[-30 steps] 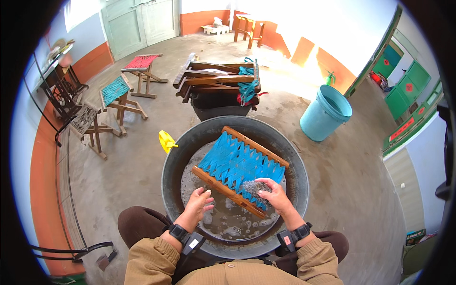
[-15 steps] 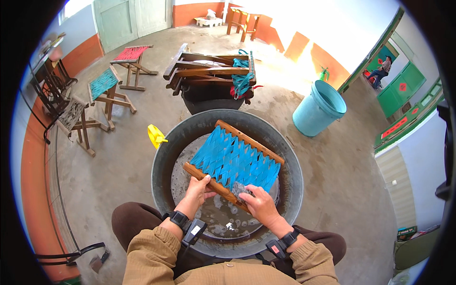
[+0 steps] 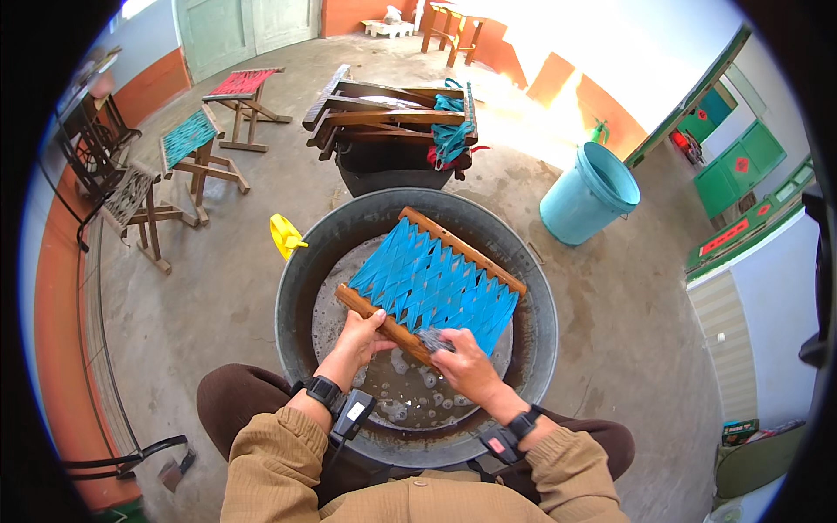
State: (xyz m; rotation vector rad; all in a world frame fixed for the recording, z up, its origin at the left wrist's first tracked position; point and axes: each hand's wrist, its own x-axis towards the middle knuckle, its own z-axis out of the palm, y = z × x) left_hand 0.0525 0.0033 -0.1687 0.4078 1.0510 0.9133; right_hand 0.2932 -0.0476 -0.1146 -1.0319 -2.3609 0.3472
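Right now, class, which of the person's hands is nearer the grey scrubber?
Right. The right hand holds the grey scrubber; the left hand grips the near wooden rail, left of the scrubber and apart from it.

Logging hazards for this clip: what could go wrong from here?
1. The left hand grips the near wooden rail above sudsy water; if slick, it might slip.
2. The grey scrubber in the right hand sits at the edge of the blue webbing and could snag it.
3. The wrist devices are near the tub; splashes might reach them.
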